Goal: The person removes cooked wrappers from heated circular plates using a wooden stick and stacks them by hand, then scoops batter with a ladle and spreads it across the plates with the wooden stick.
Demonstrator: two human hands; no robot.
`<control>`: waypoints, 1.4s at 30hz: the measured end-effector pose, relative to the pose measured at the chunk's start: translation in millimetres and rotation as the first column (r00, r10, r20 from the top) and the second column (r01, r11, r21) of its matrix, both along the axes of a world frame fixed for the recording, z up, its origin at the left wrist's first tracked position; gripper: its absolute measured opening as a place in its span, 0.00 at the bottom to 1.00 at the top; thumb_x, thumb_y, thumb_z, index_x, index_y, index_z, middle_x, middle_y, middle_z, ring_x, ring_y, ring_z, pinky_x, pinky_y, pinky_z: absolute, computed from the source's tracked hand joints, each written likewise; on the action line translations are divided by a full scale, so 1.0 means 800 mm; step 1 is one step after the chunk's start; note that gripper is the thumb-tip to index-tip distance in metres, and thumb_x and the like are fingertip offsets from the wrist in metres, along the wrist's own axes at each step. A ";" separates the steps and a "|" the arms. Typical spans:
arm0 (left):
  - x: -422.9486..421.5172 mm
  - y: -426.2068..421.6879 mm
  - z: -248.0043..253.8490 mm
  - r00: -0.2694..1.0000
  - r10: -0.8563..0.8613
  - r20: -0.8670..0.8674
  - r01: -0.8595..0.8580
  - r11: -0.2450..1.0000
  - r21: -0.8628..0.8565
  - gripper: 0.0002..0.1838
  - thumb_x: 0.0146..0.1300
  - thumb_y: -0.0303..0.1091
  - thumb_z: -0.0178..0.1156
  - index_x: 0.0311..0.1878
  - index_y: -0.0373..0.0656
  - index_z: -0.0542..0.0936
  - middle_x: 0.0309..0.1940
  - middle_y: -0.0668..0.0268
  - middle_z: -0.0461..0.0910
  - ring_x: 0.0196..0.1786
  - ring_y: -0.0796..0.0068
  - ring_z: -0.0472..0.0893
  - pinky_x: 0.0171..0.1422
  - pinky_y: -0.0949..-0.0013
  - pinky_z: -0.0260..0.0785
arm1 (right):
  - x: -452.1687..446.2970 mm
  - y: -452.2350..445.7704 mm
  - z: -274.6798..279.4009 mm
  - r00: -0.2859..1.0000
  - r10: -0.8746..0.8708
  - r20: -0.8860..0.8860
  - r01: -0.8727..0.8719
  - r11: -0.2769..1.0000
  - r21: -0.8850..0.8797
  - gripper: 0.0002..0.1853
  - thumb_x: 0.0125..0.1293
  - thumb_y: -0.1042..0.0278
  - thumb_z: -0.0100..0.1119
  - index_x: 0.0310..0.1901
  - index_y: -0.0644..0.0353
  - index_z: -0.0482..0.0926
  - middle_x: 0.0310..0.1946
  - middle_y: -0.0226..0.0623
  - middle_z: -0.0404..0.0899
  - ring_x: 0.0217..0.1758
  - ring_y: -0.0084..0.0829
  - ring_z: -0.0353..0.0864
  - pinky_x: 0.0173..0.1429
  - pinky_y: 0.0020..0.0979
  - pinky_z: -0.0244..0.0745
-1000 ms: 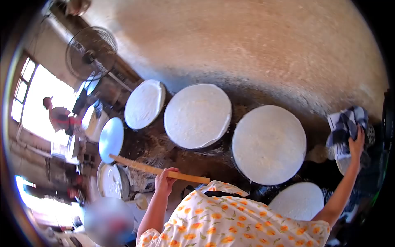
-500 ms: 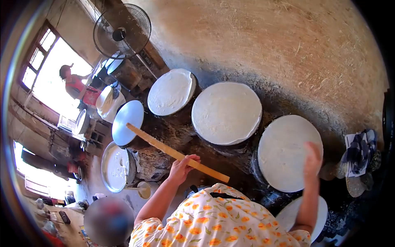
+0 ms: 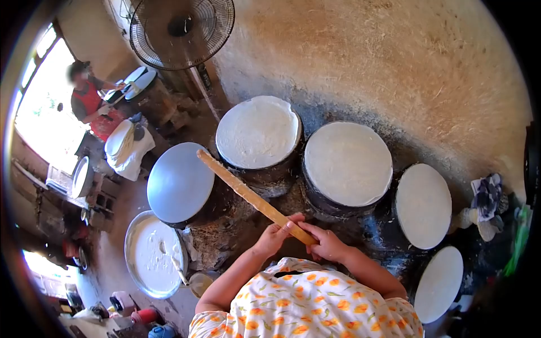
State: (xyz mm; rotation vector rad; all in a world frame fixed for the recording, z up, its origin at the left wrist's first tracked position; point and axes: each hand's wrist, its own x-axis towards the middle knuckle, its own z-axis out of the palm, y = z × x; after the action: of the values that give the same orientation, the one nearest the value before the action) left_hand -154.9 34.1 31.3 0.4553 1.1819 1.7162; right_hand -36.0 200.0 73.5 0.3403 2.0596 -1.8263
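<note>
A long flat wooden stick [image 3: 242, 190] slants across the head view, its far tip beside a bare, bluish round griddle [image 3: 179, 181]. My left hand [image 3: 273, 238] is closed round its lower part. At the near end, my right hand [image 3: 328, 244] has its fingers wrapped on the same stick. In front of me, round griddles carry a white, thin layer: one at the back [image 3: 258, 132], one in the middle [image 3: 348, 163], one to the right [image 3: 424, 207] and another low at the right [image 3: 439, 284]. The back one's layer has a raised edge.
A wide basin [image 3: 131, 269] of white batter with a ladle [image 3: 177, 267] in it stands at the left. A standing fan [image 3: 181, 34] is behind. Far left, a person in a red apron [image 3: 90, 101] works at other griddles. Cloths [image 3: 489, 197] hang near the right wall.
My right hand has come from over the right griddle to the stick's near end and gripped it. The view has shifted, and the left hand still holds the stick.
</note>
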 end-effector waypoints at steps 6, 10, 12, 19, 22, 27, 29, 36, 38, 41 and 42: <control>-0.065 -0.053 -0.013 0.995 0.096 -0.036 -0.100 0.989 -0.113 0.27 0.69 0.43 0.53 0.66 0.38 0.64 0.58 0.57 0.73 0.60 0.66 0.73 0.58 0.62 0.69 | -0.016 -0.001 -0.027 0.867 -0.441 -0.231 0.497 0.790 0.358 0.37 0.52 0.84 0.51 0.66 0.42 0.67 0.25 0.38 0.80 0.19 0.23 0.75 0.25 0.28 0.74; -0.085 -0.052 -0.047 0.985 0.161 -0.064 -0.170 0.971 -0.171 0.26 0.68 0.41 0.56 0.64 0.35 0.66 0.54 0.57 0.76 0.56 0.66 0.76 0.55 0.65 0.72 | -0.008 0.054 -0.051 0.795 -0.548 -0.260 0.599 0.644 0.475 0.38 0.51 0.87 0.50 0.65 0.43 0.68 0.24 0.36 0.78 0.16 0.21 0.71 0.22 0.27 0.71; -0.089 -0.047 -0.047 0.976 0.202 -0.078 -0.214 0.957 -0.196 0.24 0.67 0.40 0.57 0.61 0.35 0.69 0.52 0.57 0.77 0.55 0.68 0.77 0.54 0.67 0.73 | -0.011 0.067 -0.052 0.795 -0.548 -0.262 0.597 0.628 0.499 0.38 0.51 0.87 0.49 0.65 0.43 0.68 0.24 0.36 0.77 0.16 0.21 0.71 0.21 0.27 0.70; -0.141 -0.004 -0.052 0.914 0.237 -0.329 -0.326 0.911 -0.251 0.19 0.67 0.39 0.56 0.55 0.36 0.76 0.47 0.61 0.80 0.48 0.74 0.79 0.50 0.69 0.74 | 0.015 0.094 -0.047 0.908 -0.405 -0.105 0.395 0.750 0.530 0.34 0.51 0.82 0.52 0.64 0.47 0.68 0.34 0.55 0.80 0.29 0.44 0.82 0.36 0.36 0.77; -0.178 0.033 -0.075 0.718 0.257 -0.647 -0.487 0.850 -0.203 0.14 0.63 0.34 0.59 0.49 0.35 0.79 0.42 0.60 0.81 0.45 0.69 0.80 0.46 0.68 0.74 | 0.039 0.098 -0.041 0.946 -0.158 -0.284 0.296 0.777 0.555 0.33 0.52 0.82 0.52 0.63 0.47 0.68 0.48 0.53 0.77 0.43 0.52 0.80 0.48 0.42 0.76; -0.224 0.121 -0.075 0.107 0.066 -0.992 -0.698 0.715 -0.027 0.19 0.57 0.34 0.61 0.50 0.35 0.76 0.52 0.53 0.73 0.52 0.53 0.75 0.56 0.59 0.69 | 0.067 0.127 -0.063 0.974 -0.110 -0.200 0.216 0.726 0.654 0.32 0.55 0.80 0.50 0.63 0.41 0.68 0.43 0.51 0.79 0.39 0.51 0.80 0.45 0.45 0.75; -0.228 0.166 -0.057 0.204 -0.146 -0.968 -0.750 0.613 -0.250 0.28 0.57 0.41 0.61 0.57 0.34 0.72 0.58 0.52 0.68 0.62 0.51 0.66 0.66 0.54 0.58 | 0.071 0.135 -0.081 0.974 -0.079 -0.214 0.211 0.665 0.717 0.32 0.57 0.78 0.48 0.63 0.36 0.68 0.36 0.48 0.80 0.35 0.49 0.80 0.41 0.44 0.76; -0.248 0.271 -0.043 0.157 -0.544 -0.824 -0.778 0.446 -0.443 0.32 0.57 0.44 0.60 0.59 0.30 0.69 0.67 0.49 0.58 0.71 0.50 0.55 0.71 0.47 0.48 | 0.070 0.142 -0.086 0.976 -0.046 -0.213 0.198 0.595 0.779 0.31 0.59 0.76 0.44 0.63 0.33 0.68 0.33 0.45 0.80 0.33 0.45 0.81 0.36 0.42 0.76; -0.267 0.273 -0.061 0.112 -0.581 -0.806 -0.784 0.446 -0.431 0.27 0.58 0.40 0.59 0.56 0.30 0.72 0.66 0.50 0.60 0.71 0.51 0.56 0.71 0.48 0.49 | 0.075 0.143 -0.087 0.975 -0.043 -0.217 0.200 0.591 0.782 0.31 0.59 0.77 0.43 0.63 0.33 0.69 0.34 0.45 0.80 0.33 0.45 0.81 0.37 0.42 0.76; -0.286 0.253 -0.057 0.042 -0.531 -0.846 -0.780 0.511 -0.360 0.14 0.56 0.29 0.54 0.43 0.33 0.79 0.62 0.54 0.66 0.67 0.54 0.62 0.68 0.50 0.53 | 0.082 0.139 -0.085 0.977 -0.078 -0.201 0.207 0.603 0.771 0.28 0.58 0.77 0.44 0.60 0.39 0.71 0.39 0.44 0.81 0.37 0.44 0.81 0.40 0.41 0.77; -0.293 0.243 -0.053 0.026 -0.348 -0.937 -0.785 0.573 -0.235 0.11 0.55 0.28 0.53 0.39 0.34 0.79 0.60 0.54 0.68 0.65 0.54 0.64 0.67 0.51 0.54 | 0.084 0.136 -0.080 0.977 -0.114 -0.179 0.211 0.617 0.759 0.26 0.57 0.77 0.45 0.58 0.45 0.73 0.43 0.43 0.81 0.41 0.44 0.82 0.42 0.39 0.78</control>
State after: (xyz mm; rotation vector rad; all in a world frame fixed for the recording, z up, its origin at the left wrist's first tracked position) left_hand -389.2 228.3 -11.4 0.9620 3.1505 0.5672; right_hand 31.2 308.4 9.1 0.6737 2.9040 -0.9085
